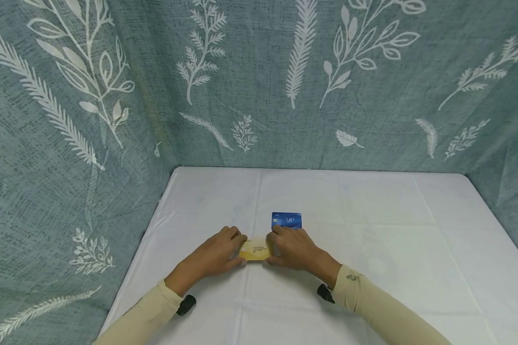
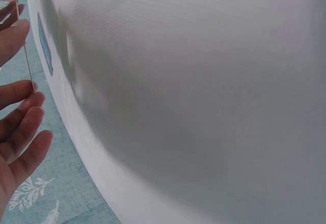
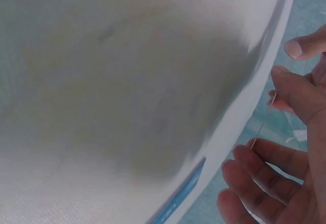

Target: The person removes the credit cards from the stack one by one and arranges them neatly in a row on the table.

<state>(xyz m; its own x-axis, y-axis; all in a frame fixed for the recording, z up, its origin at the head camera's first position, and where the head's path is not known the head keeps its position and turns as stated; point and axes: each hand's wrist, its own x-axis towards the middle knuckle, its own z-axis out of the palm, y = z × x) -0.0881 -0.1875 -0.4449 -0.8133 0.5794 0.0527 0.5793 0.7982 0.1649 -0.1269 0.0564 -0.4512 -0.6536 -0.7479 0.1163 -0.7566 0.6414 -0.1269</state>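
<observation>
A yellow card (image 1: pixel 256 250) with small print is held up between the two hands, above a white-covered table. My left hand (image 1: pixel 216 250) pinches its left end between thumb and fingertips. At the other end, my right hand (image 1: pixel 294 248) grips it the same way. Both wrist views show the card edge-on as a thin line, with the remaining fingers (image 2: pixel 25 137) of the left hand spread loosely below. Just beyond the right hand lies a blue card (image 1: pixel 287 219) marked VIP, its lower edge partly covered by that hand in the head view.
The white tablecloth (image 1: pixel 371 206) has creases and covers the whole table. A teal curtain (image 1: pixel 259 86) with white leaf patterns hangs behind and along the sides. Dark wrist cameras (image 1: pixel 186 304) show beneath the beige sleeves (image 1: pixel 371 297).
</observation>
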